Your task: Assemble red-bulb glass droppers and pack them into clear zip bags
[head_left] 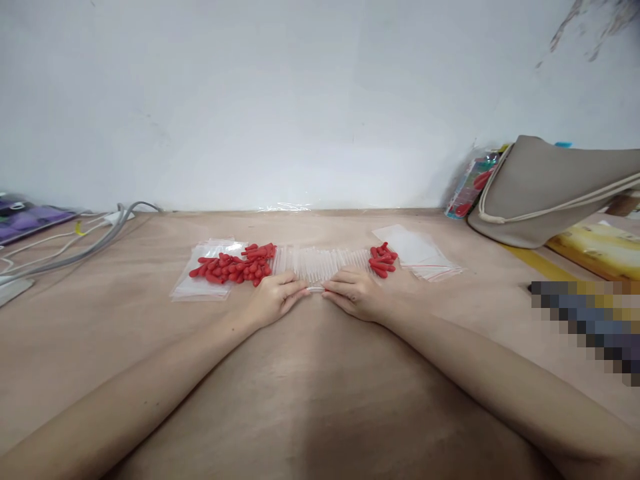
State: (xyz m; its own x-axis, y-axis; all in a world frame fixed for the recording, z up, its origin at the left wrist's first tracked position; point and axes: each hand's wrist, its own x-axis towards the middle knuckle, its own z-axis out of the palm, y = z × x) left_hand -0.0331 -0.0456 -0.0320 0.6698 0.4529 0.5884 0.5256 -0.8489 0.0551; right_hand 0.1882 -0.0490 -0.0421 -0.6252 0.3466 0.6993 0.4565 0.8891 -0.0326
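Between my fingertips lies a clear thin dropper tube [315, 289], level and just above or on the table. My left hand [277, 297] pinches its left end, and my right hand [356, 292] pinches the other end. Behind both hands a row of clear pointed dropper tubes [323, 261] lies side by side. A pile of red rubber dropper bulbs [233, 269] is left of the row, partly on clear zip bags [200, 291]. Several more red bulbs [383, 260] lie to its right. My fingers hide the held tube's ends.
Flat zip bags [415, 250] lie at the right, behind my right hand. A grey drawstring bag [545, 190] leans near a printed package [470, 187] and a yellow packet [600, 250]. Grey cables [107, 230] run along the left. A white wall [300, 107] closes off the table's back.
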